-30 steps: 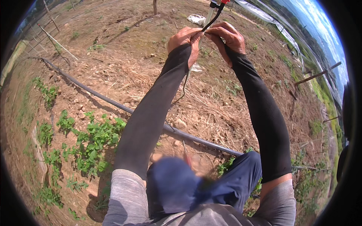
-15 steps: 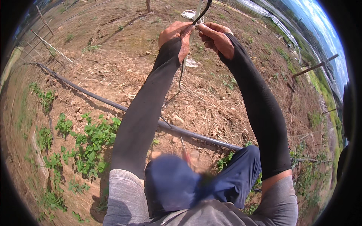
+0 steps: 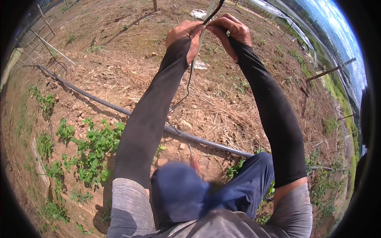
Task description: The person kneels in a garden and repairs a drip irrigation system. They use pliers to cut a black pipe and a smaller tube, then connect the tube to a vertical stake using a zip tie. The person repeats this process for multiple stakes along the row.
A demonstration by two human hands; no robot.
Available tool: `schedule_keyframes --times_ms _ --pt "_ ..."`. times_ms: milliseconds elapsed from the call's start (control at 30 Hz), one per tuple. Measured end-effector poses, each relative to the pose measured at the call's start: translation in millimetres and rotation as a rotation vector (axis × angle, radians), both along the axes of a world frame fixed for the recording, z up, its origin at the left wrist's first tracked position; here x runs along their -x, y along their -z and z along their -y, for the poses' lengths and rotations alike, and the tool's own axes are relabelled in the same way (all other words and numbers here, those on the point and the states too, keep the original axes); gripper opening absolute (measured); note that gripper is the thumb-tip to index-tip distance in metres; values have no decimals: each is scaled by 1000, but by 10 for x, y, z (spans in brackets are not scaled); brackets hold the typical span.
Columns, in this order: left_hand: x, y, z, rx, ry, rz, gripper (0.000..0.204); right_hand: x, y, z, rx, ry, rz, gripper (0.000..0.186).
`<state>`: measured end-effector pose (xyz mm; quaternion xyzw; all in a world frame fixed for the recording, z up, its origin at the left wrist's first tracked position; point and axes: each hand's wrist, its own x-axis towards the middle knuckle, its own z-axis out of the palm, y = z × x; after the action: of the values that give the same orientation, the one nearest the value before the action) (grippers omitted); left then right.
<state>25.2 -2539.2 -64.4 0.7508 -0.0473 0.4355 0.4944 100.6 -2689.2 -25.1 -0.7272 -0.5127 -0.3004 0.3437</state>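
Observation:
My left hand (image 3: 185, 36) is closed at the top of the view, its thumb and fingers pinching a thin black tube (image 3: 214, 12) against a slender pale stake (image 3: 201, 43). On the other side of the stake, my right hand (image 3: 231, 32) is closed too, thumb and fingertips drawn together and meeting the left fingertips. Whatever lies between the right fingertips is too small to make out. A thin dark line (image 3: 188, 88) hangs below the hands and runs down toward a thick black hose (image 3: 200, 141) on the ground.
Leafy green plants (image 3: 97, 146) grow at the left. My bent knee (image 3: 260, 170) in blue trousers is below the hose. Dry straw (image 3: 222, 107) covers the soil ahead. A leaning wooden post (image 3: 331, 70) stands at the right, and pale scraps (image 3: 197, 14) lie beyond my hands.
My right hand has rolled over, its knuckles now higher and its wrist turned, with the fingertips still at the stake. The left hand keeps its hold on the tube.

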Motion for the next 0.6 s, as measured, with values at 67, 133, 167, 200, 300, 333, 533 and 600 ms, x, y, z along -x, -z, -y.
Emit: schedule_keyframes --times_ms 67,133,167,200,300,333,533,600 --pt "10 3 -16 28 19 -18 14 -14 -3 -6 53 -23 -264 12" --pt "40 -6 -24 39 37 -34 14 -84 -28 36 123 -86 -652 17" --pt "47 -3 -27 22 30 -32 14 -101 -21 45 96 -171 -865 17" --pt "52 0 -34 3 22 -30 14 -115 -6 49 66 -260 -1078 17" --pt "35 6 -12 12 37 -35 14 -126 15 87 -69 -456 -1457 17" --pt "28 -3 -20 18 42 -37 14 28 24 55 -138 -362 -1364 18" --pt "-45 60 -49 29 81 -20 14 64 136 24 -214 -167 -269 17" --pt "-54 97 -83 6 74 -2 14 86 71 -3 -159 -107 -19 16"
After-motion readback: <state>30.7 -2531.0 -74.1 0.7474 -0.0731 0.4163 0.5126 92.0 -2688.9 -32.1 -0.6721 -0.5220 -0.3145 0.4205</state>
